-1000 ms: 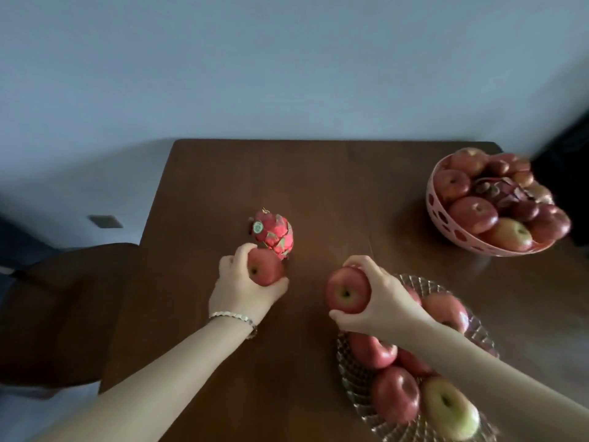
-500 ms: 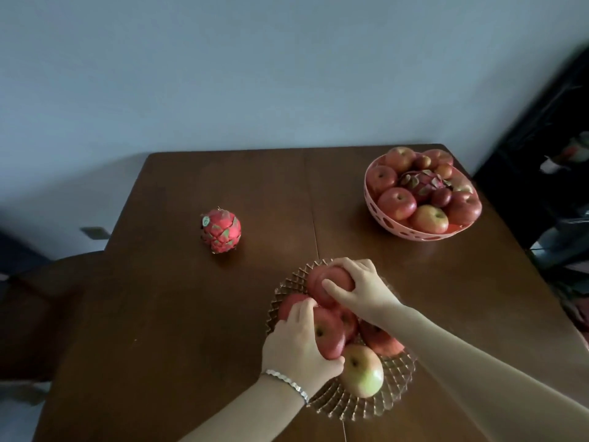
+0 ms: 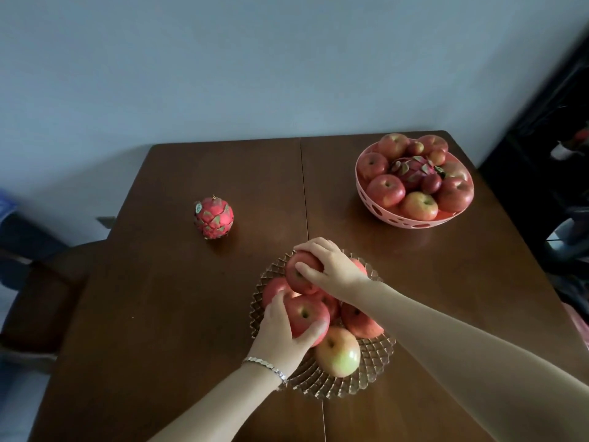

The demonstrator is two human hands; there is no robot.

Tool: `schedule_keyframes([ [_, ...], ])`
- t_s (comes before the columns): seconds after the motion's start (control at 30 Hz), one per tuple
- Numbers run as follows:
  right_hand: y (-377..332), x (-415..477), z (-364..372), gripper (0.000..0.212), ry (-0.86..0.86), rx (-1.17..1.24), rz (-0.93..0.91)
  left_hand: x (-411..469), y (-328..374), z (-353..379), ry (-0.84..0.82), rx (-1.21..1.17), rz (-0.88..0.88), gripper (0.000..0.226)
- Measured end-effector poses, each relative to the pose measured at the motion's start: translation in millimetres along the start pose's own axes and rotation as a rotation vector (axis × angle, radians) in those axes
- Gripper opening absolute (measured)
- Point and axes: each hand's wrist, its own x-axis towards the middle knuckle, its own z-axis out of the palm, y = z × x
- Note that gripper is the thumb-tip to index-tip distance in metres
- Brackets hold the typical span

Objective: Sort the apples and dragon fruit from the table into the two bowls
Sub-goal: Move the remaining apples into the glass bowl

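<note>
A cut-glass bowl near the table's front holds several apples. My left hand grips a red apple on top of the pile at the bowl's left side. My right hand holds another red apple over the bowl's far rim. A greenish apple lies at the bowl's front. One dragon fruit stands alone on the table, left of centre. A pink perforated bowl at the back right holds several apples and a dragon fruit.
The brown wooden table has a seam down its middle. A dark chair stands off the left edge. Dark furniture is to the right, a plain wall behind.
Both hands carried their apples from the table to the glass bowl. The camera view swung left, so the bowls and dragon fruit shifted in frame.
</note>
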Motion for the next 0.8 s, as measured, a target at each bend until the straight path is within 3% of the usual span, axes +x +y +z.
schedule_keyframes([
  [0.13, -5, 4, -1, 0.039, -0.109, -0.043, 0.054, 0, 0, 1, -0.022, -0.096, -0.150, 0.088],
  [0.3, -15, 8, -12, 0.049, -0.233, -0.116, 0.130, 2, 3, -6, -0.049, -0.101, -0.170, 0.078],
  [0.6, -15, 13, -21, 0.041, -0.218, -0.077, 0.185, 11, -5, -27, -0.102, -0.117, -0.103, 0.045],
  [0.8, -11, 11, -24, 0.031, -0.113, -0.010, 0.084, 16, -4, -26, -0.140, -0.216, -0.182, 0.056],
])
